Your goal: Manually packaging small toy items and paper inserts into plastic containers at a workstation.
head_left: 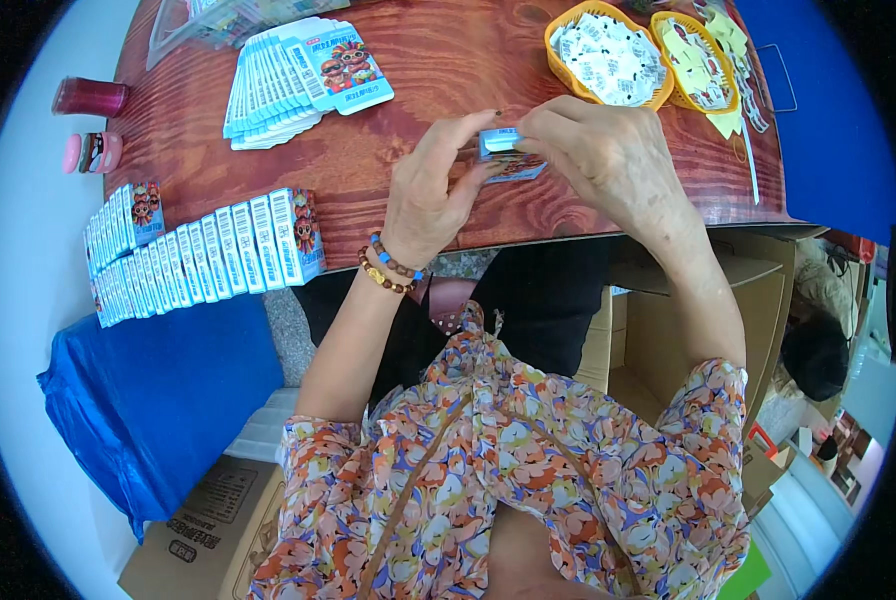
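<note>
A small blue-and-white cardboard box [501,142] is between my hands near the table's front edge, its top end open toward me. My left hand [428,190], with two beaded bracelets at the wrist, grips its left side between thumb and fingers. The bent fingers of my right hand [603,155] close on its right top edge and hide part of it. Beyond my left hand lies a fanned stack of flat, unfolded cartons [278,85]. Rows of finished-looking boxes [208,250] stand on end at the table's left front.
Two yellow baskets stand at the back right, one with white printed slips [608,60], the other [703,60] with yellowish pieces. A clear plastic bin [183,30] sits at the back left, near a dark red jar [90,97] and a pink-lidded jar [93,152]. An open cardboard carton [688,290] is under the table's right.
</note>
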`<state>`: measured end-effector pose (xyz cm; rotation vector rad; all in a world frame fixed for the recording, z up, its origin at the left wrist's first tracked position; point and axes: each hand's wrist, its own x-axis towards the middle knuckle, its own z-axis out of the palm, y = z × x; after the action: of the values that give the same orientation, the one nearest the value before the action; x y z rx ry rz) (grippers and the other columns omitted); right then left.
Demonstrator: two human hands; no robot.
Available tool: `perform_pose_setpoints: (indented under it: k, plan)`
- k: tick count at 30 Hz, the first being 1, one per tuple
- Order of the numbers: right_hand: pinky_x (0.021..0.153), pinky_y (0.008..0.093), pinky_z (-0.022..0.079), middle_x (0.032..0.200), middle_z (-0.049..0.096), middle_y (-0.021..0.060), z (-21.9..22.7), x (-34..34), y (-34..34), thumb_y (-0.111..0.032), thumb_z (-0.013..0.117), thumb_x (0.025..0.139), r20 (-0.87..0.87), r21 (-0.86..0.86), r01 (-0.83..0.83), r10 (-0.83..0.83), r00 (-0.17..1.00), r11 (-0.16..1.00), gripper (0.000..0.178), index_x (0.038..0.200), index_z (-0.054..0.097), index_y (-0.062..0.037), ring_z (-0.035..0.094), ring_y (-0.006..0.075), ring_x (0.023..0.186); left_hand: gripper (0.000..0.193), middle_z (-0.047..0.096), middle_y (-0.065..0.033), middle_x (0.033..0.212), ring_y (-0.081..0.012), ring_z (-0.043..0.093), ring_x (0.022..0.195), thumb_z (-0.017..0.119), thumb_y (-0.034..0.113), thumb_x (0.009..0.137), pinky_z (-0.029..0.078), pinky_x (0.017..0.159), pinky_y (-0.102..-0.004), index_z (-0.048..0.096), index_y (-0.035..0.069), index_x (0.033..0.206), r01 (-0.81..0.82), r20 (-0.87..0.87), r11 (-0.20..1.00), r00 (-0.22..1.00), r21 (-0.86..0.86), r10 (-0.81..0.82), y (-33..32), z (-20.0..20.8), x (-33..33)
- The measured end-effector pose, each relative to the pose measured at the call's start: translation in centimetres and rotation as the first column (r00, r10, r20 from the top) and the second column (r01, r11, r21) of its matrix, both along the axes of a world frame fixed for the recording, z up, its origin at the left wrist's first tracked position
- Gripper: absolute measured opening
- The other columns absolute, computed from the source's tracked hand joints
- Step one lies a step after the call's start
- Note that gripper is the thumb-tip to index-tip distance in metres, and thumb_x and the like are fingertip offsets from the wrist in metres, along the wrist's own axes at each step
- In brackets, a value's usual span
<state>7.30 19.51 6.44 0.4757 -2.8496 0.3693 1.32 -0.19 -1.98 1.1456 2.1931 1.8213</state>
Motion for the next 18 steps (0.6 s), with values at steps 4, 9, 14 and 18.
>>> perform_pose_setpoints:
  k: [4,9,14,18]
  plan:
    - [0.062,0.0332,0.057,0.095,0.073,0.0029,-0.4,-0.2,0.3,-0.003,0.070,0.079,-0.111,-0.016,-0.017,0.015,0.994,1.000,0.026,0.104,0.073,-0.0094,0.071,0.0226,0.078,0.055,0.065,-0.0138,0.118,-0.0259,0.069,0.103,0.074,-0.005,0.081,0.058,0.082,-0.0342,0.057,0.006,0.132,-0.013,0.045,0.997,0.999,0.081,0.009,0.4,-0.2,-0.4]
    - [0.066,0.0324,0.059,0.102,0.074,0.0029,-1.1,-0.4,0.2,-0.002,0.070,0.079,-0.157,0.009,-0.030,0.031,0.987,1.000,0.031,0.108,0.073,-0.0106,0.072,0.0226,0.083,0.055,0.065,-0.0135,0.115,-0.0262,0.068,0.101,0.073,-0.007,0.080,0.056,0.083,-0.0336,0.058,0.006,0.132,-0.049,0.126,0.995,0.991,0.089,0.038,0.7,-0.6,-0.6]
    - [0.077,0.0342,0.060,0.113,0.072,0.0066,-1.3,-0.2,0.3,-0.003,0.070,0.078,-0.137,0.018,-0.060,0.062,0.989,0.998,0.036,0.114,0.071,-0.0089,0.072,0.0249,0.096,0.050,0.065,-0.0112,0.108,-0.0247,0.067,0.093,0.071,-0.009,0.079,0.055,0.078,-0.0324,0.065,0.007,0.126,-0.068,-0.007,0.991,0.998,0.112,0.069,0.8,-0.8,-0.7]
    - [0.091,0.0345,0.057,0.127,0.067,0.0113,-3.4,0.3,1.1,0.001,0.069,0.083,-0.136,-0.200,-0.089,0.062,0.989,0.976,0.041,0.123,0.067,-0.0060,0.066,0.0273,0.114,0.046,0.064,-0.0099,0.105,-0.0229,0.066,0.090,0.070,-0.010,0.079,0.055,0.075,-0.0313,0.069,0.008,0.121,-0.103,-0.084,0.991,0.990,0.091,0.111,0.8,-1.0,-0.8]
